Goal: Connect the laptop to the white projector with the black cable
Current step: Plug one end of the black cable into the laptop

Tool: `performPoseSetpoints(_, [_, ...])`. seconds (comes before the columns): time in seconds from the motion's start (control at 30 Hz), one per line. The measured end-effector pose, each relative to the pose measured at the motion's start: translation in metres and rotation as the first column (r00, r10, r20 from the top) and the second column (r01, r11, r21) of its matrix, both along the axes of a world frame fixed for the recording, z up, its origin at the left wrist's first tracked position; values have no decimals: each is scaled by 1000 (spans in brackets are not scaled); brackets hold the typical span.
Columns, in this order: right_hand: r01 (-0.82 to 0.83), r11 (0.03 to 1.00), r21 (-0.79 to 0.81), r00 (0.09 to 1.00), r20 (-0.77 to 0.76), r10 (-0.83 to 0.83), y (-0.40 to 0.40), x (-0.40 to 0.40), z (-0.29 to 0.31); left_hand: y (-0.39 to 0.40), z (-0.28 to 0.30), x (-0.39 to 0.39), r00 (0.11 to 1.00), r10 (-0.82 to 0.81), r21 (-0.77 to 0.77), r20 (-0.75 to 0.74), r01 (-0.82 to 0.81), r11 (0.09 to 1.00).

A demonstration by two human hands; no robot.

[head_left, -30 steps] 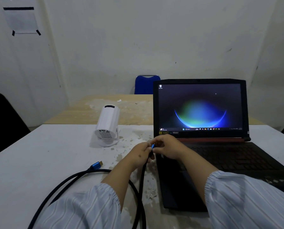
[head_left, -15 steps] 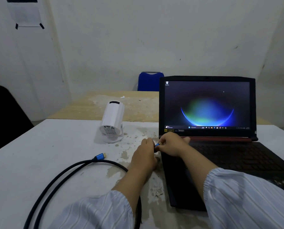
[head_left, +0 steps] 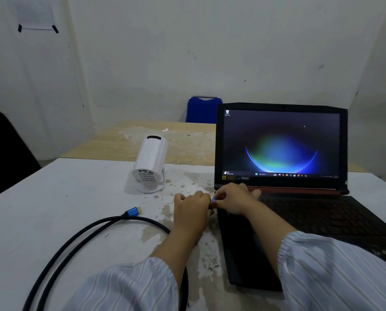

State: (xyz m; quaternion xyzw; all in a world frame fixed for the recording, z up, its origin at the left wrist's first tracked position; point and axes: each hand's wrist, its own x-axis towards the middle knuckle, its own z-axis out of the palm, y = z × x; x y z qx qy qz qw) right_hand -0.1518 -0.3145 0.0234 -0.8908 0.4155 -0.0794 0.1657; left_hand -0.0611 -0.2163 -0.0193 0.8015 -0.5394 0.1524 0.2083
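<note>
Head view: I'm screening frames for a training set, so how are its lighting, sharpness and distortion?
Head view: dim, bluish room light; the laptop screen is the brightest area, without glare. Wide-angle bending shows toward the edges. The white projector and the cable's free plug look fairly sharp. The plug pinched between the left hand and right hand is mostly hidden.

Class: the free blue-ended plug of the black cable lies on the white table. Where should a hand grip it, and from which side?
Grip the free plug by its blue housing, not the bare metal tip. That tip points right and away, towards the white projector, and the black cable trails back left. So probably come from above, pinching its two long sides.
</note>
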Motion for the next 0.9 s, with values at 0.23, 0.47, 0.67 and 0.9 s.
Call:
performPoseSetpoints(0.23, [14, 999, 29, 1000, 9, -14, -10, -6, -5, 5, 2, 18, 998, -58, 180, -5, 58, 982])
performPoseSetpoints(0.47, [-15, 999, -32, 995, -98, 12, -19, -11, -2, 7, 4, 28, 986, -152, 229, -71, 164, 959])
performPoseSetpoints(0.67, [-31, 999, -11, 992, -125, 29, -20, -10, 1, 5, 11, 33, 973, -190, 343, -133, 225, 912])
performPoseSetpoints(0.9, [-48, 999, -7, 986, -158, 47, -20, -8, 5, 3, 15, 36, 968, -206, 362, -145, 246, 899])
